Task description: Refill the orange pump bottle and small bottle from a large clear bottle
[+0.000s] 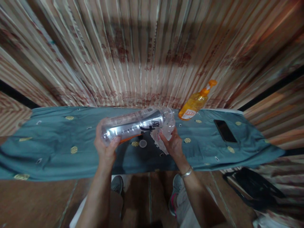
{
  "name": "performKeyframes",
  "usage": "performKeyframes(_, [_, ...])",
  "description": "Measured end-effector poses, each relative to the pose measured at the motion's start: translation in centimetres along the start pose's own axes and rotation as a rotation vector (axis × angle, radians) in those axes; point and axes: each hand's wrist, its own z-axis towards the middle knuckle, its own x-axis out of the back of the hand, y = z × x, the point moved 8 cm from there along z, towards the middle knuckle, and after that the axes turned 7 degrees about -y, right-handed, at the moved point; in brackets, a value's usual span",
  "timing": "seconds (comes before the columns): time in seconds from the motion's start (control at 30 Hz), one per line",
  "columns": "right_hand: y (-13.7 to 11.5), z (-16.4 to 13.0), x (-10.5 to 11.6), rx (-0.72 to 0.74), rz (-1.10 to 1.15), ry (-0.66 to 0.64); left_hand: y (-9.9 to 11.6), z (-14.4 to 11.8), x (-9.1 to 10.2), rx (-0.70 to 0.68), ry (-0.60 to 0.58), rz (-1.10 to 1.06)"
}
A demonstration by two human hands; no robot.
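Note:
A large clear plastic bottle [133, 126] with a silver label is held tilted on its side above the cloth, its neck toward the right. My left hand [106, 142] is wrapped round its base end. By the neck, my right hand [174, 142] grips a crumpled whitish tissue [159, 141], pressed close to the bottle's mouth; whether it touches the mouth I cannot tell. A small round whitish cap [142, 143] lies on the cloth below the bottle. Beyond my right hand stands a pump bottle [193, 104] of orange-yellow liquid.
A blue-green patterned cloth [54, 136] covers the narrow table. A dark phone [225, 130] lies at its right. Striped curtains [142, 57] hang close behind and at the sides. On the floor at right is a black bag [254, 186].

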Motion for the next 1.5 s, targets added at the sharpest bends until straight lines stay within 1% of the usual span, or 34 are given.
performKeyframes(0.2, [0.2,-0.1,-0.3,-0.001,-0.037,-0.001,-0.1,0.2,0.1,-0.012,0.002,-0.003])
performKeyframes(0.33, [0.1,-0.1,-0.4,0.037,-0.067,0.014,-0.6,0.3,0.5,-0.014,0.009,-0.009])
performKeyframes(0.43, [0.0,-0.1,-0.6,0.052,-0.068,0.004,-0.6,0.3,0.5,-0.042,-0.007,0.011])
performKeyframes(0.6, [0.2,-0.1,-0.5,0.021,-0.069,-0.008,-0.6,0.3,0.5,-0.037,-0.009,0.025])
performKeyframes(0.77, [-0.1,0.0,-0.2,0.01,-0.05,-0.025,-1.0,0.5,0.6,-0.071,-0.019,0.023])
performKeyframes(1.03, [-0.6,0.1,-0.1,0.006,-0.075,-0.055,0.1,0.0,0.2,0.004,-0.005,0.009])
performKeyframes(1.23, [-0.6,0.1,-0.1,-0.003,-0.063,-0.056,0.0,0.2,0.4,-0.055,-0.013,0.036])
performKeyframes(1.4, [-0.8,0.1,0.0,0.013,-0.073,-0.057,-0.1,0.0,0.4,-0.014,-0.014,0.038])
performKeyframes(1.5, [-0.8,0.0,0.1,0.021,-0.096,-0.053,-0.1,0.2,0.6,-0.062,-0.004,0.062])
